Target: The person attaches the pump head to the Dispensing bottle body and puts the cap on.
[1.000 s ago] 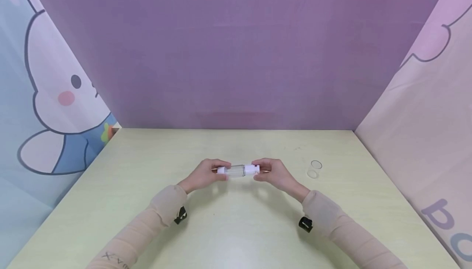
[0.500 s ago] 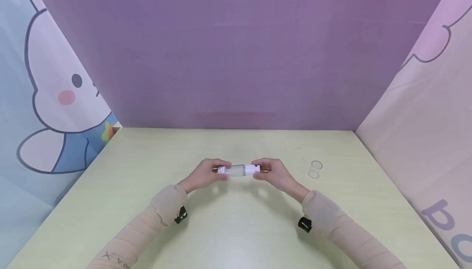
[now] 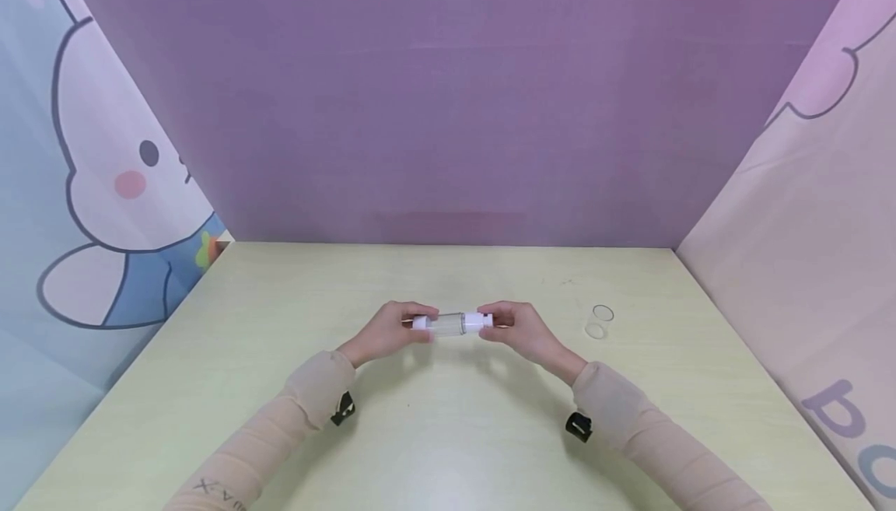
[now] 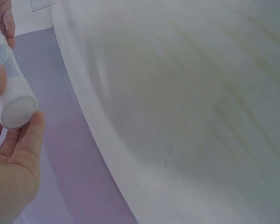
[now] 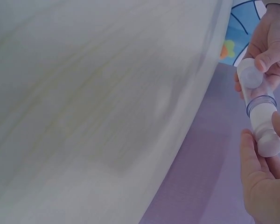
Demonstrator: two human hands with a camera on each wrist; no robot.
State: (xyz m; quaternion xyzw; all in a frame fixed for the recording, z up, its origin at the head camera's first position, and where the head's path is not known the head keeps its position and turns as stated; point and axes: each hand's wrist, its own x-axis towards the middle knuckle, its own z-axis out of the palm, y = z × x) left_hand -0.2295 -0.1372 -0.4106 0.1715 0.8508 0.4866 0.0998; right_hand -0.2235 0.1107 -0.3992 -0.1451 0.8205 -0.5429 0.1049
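While both hands grip it, unlabelled clear bottle, white ends

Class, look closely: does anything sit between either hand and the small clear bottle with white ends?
No. The left hand and right hand each grip an end of the small clear bottle with white ends directly.

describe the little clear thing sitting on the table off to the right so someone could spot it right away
Start at the pale yellow-green table in front of the purple back wall. On the side of the right hand, a short way beyond it, a small clear cap stands alone on the tabletop. Unlike the white-ended bottle held between both hands, it is fully transparent and nothing touches it.
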